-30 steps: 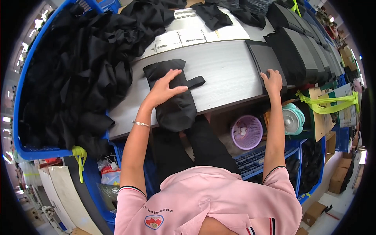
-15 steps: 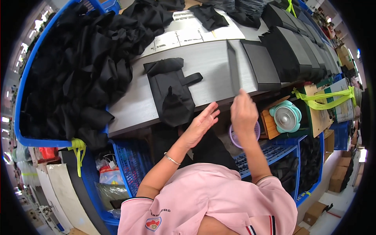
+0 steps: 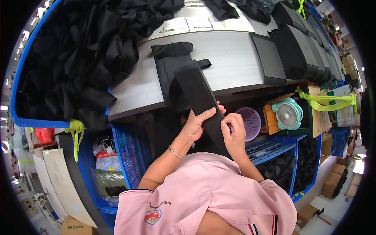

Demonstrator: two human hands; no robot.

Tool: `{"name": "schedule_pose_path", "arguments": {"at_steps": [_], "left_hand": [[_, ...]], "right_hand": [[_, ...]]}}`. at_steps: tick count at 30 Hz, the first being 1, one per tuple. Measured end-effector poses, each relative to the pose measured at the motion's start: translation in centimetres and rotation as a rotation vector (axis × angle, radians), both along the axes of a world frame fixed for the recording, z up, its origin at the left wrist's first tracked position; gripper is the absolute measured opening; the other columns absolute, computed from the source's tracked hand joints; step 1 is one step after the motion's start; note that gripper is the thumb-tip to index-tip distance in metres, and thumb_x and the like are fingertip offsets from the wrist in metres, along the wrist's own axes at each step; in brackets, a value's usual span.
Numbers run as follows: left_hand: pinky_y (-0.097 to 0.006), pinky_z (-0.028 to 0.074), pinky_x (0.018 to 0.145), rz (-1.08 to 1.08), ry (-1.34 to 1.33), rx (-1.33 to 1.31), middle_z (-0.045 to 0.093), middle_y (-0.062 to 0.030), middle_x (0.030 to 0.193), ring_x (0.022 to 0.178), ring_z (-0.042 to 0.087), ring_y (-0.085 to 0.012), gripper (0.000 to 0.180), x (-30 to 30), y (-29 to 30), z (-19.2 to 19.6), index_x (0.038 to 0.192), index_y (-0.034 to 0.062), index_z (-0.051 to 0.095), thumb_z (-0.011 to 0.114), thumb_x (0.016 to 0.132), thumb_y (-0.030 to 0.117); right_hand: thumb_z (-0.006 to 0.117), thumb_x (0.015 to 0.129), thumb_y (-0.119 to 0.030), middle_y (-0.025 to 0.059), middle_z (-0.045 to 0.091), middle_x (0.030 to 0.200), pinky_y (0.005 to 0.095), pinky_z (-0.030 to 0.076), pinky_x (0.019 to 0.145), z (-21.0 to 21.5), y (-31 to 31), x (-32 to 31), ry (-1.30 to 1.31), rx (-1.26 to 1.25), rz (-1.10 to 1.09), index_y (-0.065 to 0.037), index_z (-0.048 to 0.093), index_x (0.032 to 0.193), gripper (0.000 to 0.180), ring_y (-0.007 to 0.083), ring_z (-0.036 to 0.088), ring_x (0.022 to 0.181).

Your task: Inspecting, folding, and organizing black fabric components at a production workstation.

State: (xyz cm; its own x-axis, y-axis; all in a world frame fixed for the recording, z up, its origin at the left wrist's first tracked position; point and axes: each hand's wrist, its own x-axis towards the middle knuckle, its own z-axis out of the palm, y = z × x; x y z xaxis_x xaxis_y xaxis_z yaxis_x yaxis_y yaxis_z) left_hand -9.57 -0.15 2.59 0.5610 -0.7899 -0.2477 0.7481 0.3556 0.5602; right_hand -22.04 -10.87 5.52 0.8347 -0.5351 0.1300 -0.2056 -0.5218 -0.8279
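Note:
A flat black sleeve-like bag (image 3: 197, 92) is held up at an angle between the table edge and my chest. My left hand (image 3: 199, 124) grips its lower left side. My right hand (image 3: 233, 133) pinches its right edge, next to a thin strip along that edge. Behind it, a folded black fabric piece (image 3: 168, 64) with a short strap lies on the grey table (image 3: 235, 62).
A big heap of black fabric (image 3: 78, 55) fills a blue bin on the left. Black boxes (image 3: 290, 51) stand in a row at the table's right. Below the table sit a purple basket (image 3: 250, 122), a small teal fan (image 3: 289, 113) and blue crates (image 3: 125, 152).
Both hands left the tabletop and came together near my chest. They now hold a black sleeve-like bag that was not in them a second ago.

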Motion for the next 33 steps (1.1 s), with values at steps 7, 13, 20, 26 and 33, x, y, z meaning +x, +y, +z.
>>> {"name": "schedule_pose_path", "arguments": {"at_steps": [7, 13, 20, 26, 33], "left_hand": [[-0.035, 0.049, 0.093, 0.021, -0.515, 0.302, 0.064, -0.0140, 0.124, 0.108, 0.061, -0.0237, 0.040, -1.0, 1.8, 2.0, 0.121, -0.0003, 0.064, 0.074, 0.088, 0.021], [-0.043, 0.036, 0.107, 0.669, -1.432, 1.096, 0.042, -0.0167, 0.150, 0.129, 0.040, -0.0353, 0.033, 2.0, 5.6, 1.7, 0.113, 0.0083, 0.074, 0.078, 0.082, 0.019], [-0.038, 0.046, 0.097, 0.524, -1.450, 1.138, 0.055, -0.0144, 0.139, 0.107, 0.052, -0.0337, 0.058, 7.5, 6.2, 0.3, 0.125, 0.0064, 0.067, 0.056, 0.072, -0.012], [-0.039, 0.048, 0.091, 0.359, -1.618, 0.863, 0.057, -0.0191, 0.136, 0.100, 0.055, -0.0347, 0.060, 6.4, 3.7, 3.1, 0.127, 0.0003, 0.064, 0.049, 0.070, -0.014], [-0.034, 0.049, 0.081, 0.101, -1.692, 0.370, 0.061, -0.0122, 0.134, 0.089, 0.056, -0.0272, 0.046, 0.2, 1.5, 5.2, 0.111, 0.0007, 0.070, 0.059, 0.069, -0.013]], "right_hand": [[0.062, 0.096, -0.012, 0.0092, 0.066, 0.114, 0.0268, 0.048, 0.090, 0.0, 0.6, -0.1, 0.076, 0.525, 0.113, 0.003, 0.056, 0.131, 0.038, 0.0148, 0.061, 0.103], [0.061, 0.097, -0.010, 0.0053, 0.066, 0.119, 0.0260, 0.047, 0.093, -0.8, -1.2, -1.1, 0.008, 0.611, 0.192, 0.004, 0.058, 0.131, 0.037, 0.0121, 0.060, 0.106], [0.063, 0.094, -0.013, 0.0105, 0.072, 0.111, 0.0280, 0.050, 0.087, -2.0, -0.8, 0.4, 0.144, 0.377, 0.266, -0.003, 0.061, 0.131, 0.038, 0.0146, 0.067, 0.096], [0.066, 0.087, -0.005, 0.0171, 0.065, 0.080, 0.0404, 0.051, 0.055, 0.2, 2.2, 1.8, 0.050, -0.334, 0.169, -0.009, 0.060, 0.133, 0.046, 0.0356, 0.064, 0.065], [0.068, 0.078, -0.007, 0.0180, 0.067, 0.083, 0.0452, 0.052, 0.058, -3.3, -0.6, 5.6, -0.140, -0.375, 0.149, 0.000, 0.065, 0.092, 0.016, 0.0353, 0.068, 0.068]]}}
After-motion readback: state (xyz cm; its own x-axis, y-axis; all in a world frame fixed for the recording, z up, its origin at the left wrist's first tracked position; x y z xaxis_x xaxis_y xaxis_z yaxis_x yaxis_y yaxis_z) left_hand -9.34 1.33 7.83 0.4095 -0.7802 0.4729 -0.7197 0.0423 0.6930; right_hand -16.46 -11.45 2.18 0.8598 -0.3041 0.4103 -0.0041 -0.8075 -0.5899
